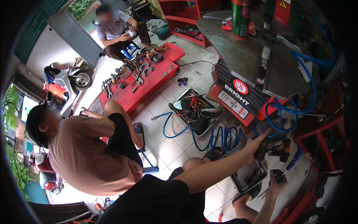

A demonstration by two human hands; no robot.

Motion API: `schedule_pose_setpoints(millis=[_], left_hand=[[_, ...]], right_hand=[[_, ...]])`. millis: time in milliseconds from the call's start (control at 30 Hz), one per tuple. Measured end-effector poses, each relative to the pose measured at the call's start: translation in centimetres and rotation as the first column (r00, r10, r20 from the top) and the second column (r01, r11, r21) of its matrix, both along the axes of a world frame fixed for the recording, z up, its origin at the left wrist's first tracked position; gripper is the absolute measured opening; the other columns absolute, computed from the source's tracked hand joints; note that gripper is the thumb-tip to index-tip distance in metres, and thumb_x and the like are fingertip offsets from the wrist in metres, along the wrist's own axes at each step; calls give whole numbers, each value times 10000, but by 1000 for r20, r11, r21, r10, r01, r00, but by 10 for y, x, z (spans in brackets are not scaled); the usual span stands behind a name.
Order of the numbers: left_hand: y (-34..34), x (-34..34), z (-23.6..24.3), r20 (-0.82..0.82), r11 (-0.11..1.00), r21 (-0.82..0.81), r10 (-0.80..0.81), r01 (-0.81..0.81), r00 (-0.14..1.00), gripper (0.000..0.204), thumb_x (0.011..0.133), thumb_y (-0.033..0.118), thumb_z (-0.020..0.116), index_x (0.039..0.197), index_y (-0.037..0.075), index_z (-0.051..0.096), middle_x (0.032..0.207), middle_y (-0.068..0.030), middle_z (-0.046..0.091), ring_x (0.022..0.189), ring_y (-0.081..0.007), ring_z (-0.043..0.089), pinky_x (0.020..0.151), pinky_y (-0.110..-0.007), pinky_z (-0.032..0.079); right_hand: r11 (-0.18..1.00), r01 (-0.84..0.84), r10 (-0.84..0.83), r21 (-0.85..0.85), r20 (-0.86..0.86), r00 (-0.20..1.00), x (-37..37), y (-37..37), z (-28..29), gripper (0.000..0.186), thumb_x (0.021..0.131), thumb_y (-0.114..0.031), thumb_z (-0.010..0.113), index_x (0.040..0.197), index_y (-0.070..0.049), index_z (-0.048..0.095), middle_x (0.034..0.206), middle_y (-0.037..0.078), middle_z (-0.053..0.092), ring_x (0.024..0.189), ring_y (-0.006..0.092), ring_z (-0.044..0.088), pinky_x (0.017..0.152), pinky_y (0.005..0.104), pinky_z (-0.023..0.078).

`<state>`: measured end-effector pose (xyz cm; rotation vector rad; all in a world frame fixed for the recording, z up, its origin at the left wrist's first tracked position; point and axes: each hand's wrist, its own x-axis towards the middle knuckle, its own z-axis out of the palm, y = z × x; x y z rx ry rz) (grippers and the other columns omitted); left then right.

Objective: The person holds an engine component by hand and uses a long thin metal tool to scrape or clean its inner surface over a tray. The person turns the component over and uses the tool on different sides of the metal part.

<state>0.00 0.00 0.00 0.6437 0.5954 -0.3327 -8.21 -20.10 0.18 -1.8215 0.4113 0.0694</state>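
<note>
My left arm stretches right across the lower middle. My left hand (258,146) is closed around a dark cylindrical part (261,152), above the end of a black tray (249,177). Just right of it is a dark power tool with an orange end (282,148); whether the two are joined, I cannot tell. Lower right, my right hand (276,183) has its fingers closed by the metal shaft of a blue-handled screwdriver (295,158), which tilts up and right. The fingertips and a dark patch there are partly hidden.
Coiled blue air hose (223,140) lies beside a tool-filled tray (195,112). A tyre-changing machine (238,56) stands at upper right, a red rack (324,138) below. One person (89,153) sits close left, another (115,31) beyond a red platform (140,91) with parts.
</note>
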Motion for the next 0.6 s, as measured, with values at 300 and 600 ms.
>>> schedule_pose_setpoints(millis=[300,600], left_hand=[[-40,-16,-41,-69,984,57,-167,171,984,694,685,548,818,1095,22,629,930,-60,661,717,-139,624,639,-295,504],[-37,-31,-46,-40,938,-120,-333,326,942,478,872,564,615,1076,132,638,827,-14,655,708,-128,654,619,-315,551]], right_hand=[[996,10,7,-88,188,982,20,-9,-24,155,774,-22,741,910,11,674,725,-6,594,567,38,408,518,208,304],[997,62,-64,47,38,997,16,-8,-1,233,777,-99,777,939,43,690,848,85,709,729,125,639,698,278,522]])
